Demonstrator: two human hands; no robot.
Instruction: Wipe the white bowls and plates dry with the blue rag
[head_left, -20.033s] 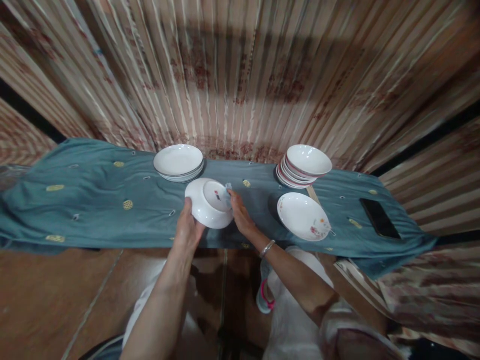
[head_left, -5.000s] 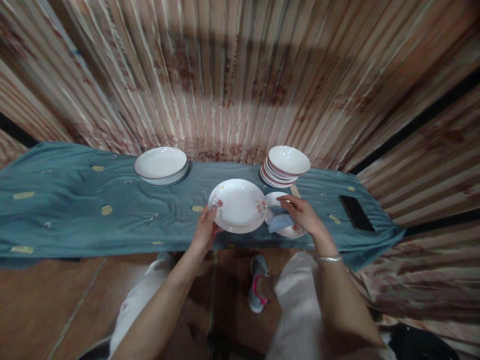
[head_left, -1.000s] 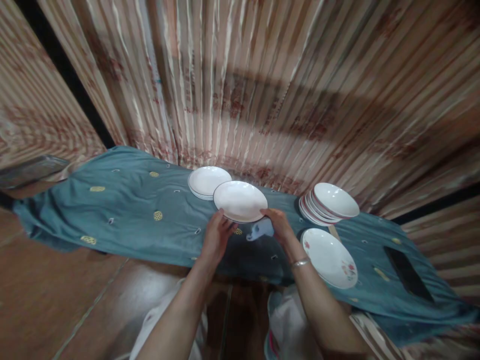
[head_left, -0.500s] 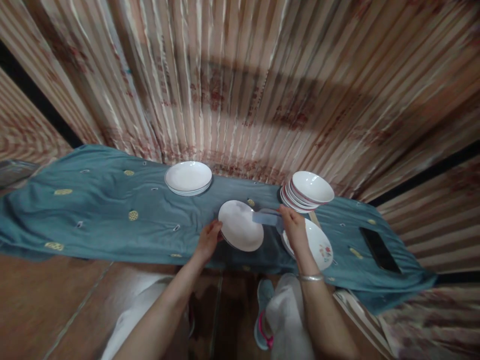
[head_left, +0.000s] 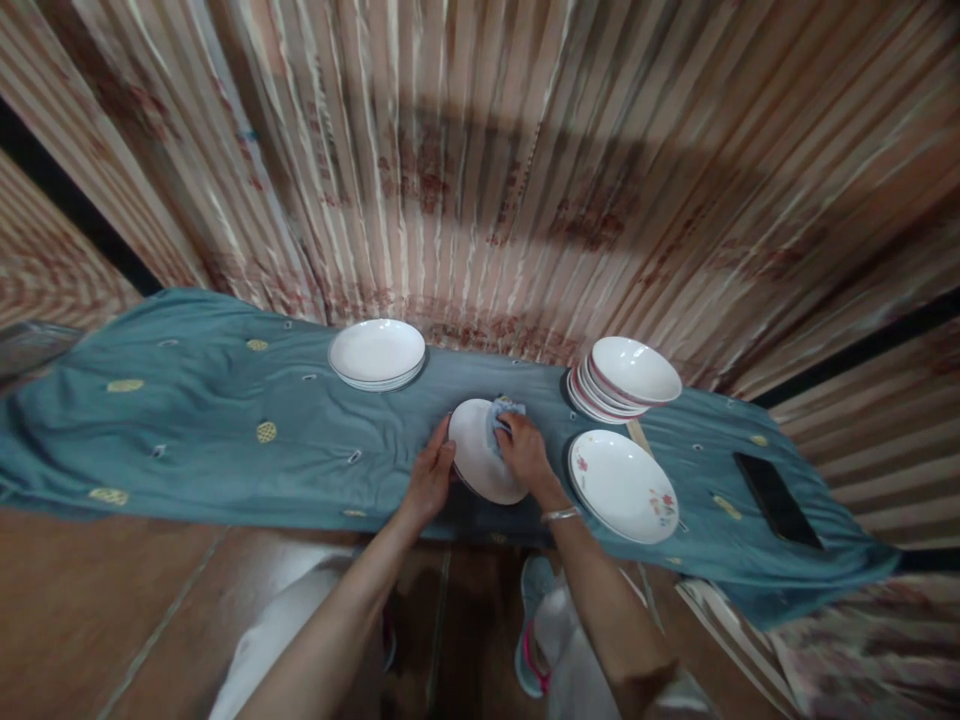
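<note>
A white plate [head_left: 476, 462] is tilted up above the front part of the cloth-covered table. My left hand [head_left: 430, 474] grips it by its left edge, thumb on the near side. Bunched in my right hand [head_left: 525, 455] is a light blue cloth [head_left: 496, 424], pressed against the plate's upper right face. The right hand covers part of the plate. Just right of that hand lies a white plate with flower prints [head_left: 622, 487], apparently on top of another plate.
A stack of white plates [head_left: 377, 350] stands at the back left, and a leaning stack of red-rimmed bowls [head_left: 636, 370] at the back right. A black phone [head_left: 777, 500] lies on the teal tablecloth [head_left: 210, 440] at the right. A pleated curtain [head_left: 465, 180] hangs behind.
My right hand has moved left from above the flowered plate to the held plate. The blue cloth, hanging loose and blurred before, is now bunched against the plate. The left hand keeps its hold.
</note>
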